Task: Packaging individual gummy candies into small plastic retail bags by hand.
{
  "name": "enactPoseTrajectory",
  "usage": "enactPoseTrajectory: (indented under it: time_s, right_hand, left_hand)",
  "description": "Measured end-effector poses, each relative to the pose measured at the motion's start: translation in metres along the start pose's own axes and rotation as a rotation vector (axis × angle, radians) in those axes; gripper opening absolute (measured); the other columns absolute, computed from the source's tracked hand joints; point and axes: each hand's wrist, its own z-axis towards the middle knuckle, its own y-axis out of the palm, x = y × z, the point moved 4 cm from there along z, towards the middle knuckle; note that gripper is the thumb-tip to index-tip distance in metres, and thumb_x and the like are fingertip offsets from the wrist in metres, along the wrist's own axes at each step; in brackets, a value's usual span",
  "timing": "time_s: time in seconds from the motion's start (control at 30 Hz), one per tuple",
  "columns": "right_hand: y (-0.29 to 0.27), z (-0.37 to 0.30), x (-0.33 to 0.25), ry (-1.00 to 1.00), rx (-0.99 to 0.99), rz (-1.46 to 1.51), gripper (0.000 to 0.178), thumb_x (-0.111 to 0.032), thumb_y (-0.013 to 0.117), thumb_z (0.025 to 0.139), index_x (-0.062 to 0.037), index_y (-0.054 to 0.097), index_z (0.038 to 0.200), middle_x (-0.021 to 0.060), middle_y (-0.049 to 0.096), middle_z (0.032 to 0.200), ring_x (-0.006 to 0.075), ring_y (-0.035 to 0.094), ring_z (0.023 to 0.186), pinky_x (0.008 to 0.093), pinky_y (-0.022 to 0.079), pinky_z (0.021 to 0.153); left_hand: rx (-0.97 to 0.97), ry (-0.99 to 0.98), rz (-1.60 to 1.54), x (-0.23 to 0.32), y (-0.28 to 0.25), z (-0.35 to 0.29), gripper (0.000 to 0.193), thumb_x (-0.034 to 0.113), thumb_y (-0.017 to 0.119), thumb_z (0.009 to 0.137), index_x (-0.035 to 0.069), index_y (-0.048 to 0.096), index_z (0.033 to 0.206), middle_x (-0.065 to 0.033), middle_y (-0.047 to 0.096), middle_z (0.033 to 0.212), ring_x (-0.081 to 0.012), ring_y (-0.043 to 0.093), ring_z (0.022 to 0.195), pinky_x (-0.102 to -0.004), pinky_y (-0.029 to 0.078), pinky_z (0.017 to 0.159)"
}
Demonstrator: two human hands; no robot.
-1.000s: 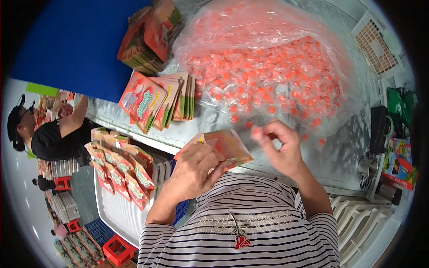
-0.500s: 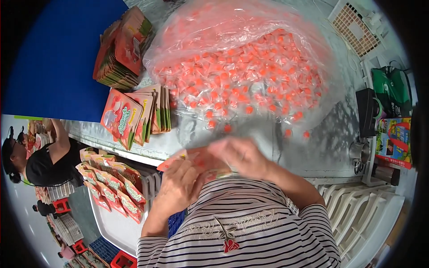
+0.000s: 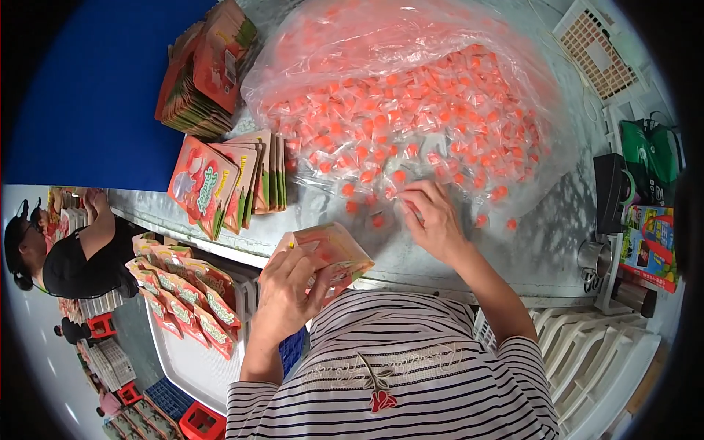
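Note:
My left hand [image 3: 287, 290] is closed on the edge of a red-and-pink printed pouch [image 3: 334, 253], held above the table's front edge. The pouch is tilted, its upper end spread toward the right. Farther forward, my right hand [image 3: 434, 220] is at the near edge of a heap of small red wrapped candies [image 3: 440, 117]. Its fingers are bent, the tips pinched at a clear-wrapped candy [image 3: 391, 193]. The heap spills from a large clear plastic bag [image 3: 323, 55]. Several loose candies [image 3: 378, 219] lie on the table between the hands and the heap.
Fanned pouches [image 3: 205, 183] and a taller pouch stack [image 3: 209, 81] stand left, beside a blue panel [image 3: 81, 88]. Filled pouches [image 3: 187, 293] lie on a white tray [image 3: 194, 370] below. White racks [image 3: 587, 352] and a metal cup [image 3: 592, 254] are right. A co-worker [image 3: 84, 253] is at far left.
My right hand has left the pouch and moved forward to the candies. The pouch in my left hand now shows more fully and is spread wider.

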Motion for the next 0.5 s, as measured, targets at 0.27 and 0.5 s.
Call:
enactPoseTrajectory:
  time_s: [0.27,0.5]
  right_hand:
    - [0.011,0.034,0.034,-0.016,0.132,0.056,0.030,0.001,0.050,0.090,-0.0009,0.059,0.118,0.0096,0.061,0.114,0.0247,0.058,0.099,0.0353,0.048,0.085]
    - [0.006,0.022,0.018,0.079,0.080,0.180,0.030,-0.006,0.057,0.089,-0.0047,0.060,0.118,0.0102,0.062,0.105,0.0248,0.058,0.095,0.0356,0.049,0.084]
  left_hand:
    - [-0.017,0.002,-0.007,0.000,0.003,0.003,0.016,-0.003,0.073,0.070,0.000,0.062,0.081,-0.0109,0.061,0.076,-0.0287,0.060,0.067,-0.0359,0.048,0.061]
    - [0.001,-0.063,-0.016,-0.007,0.002,-0.007,0.019,0.005,0.075,0.071,0.003,0.062,0.085,-0.0116,0.061,0.080,-0.0311,0.060,0.070,-0.0392,0.048,0.065]
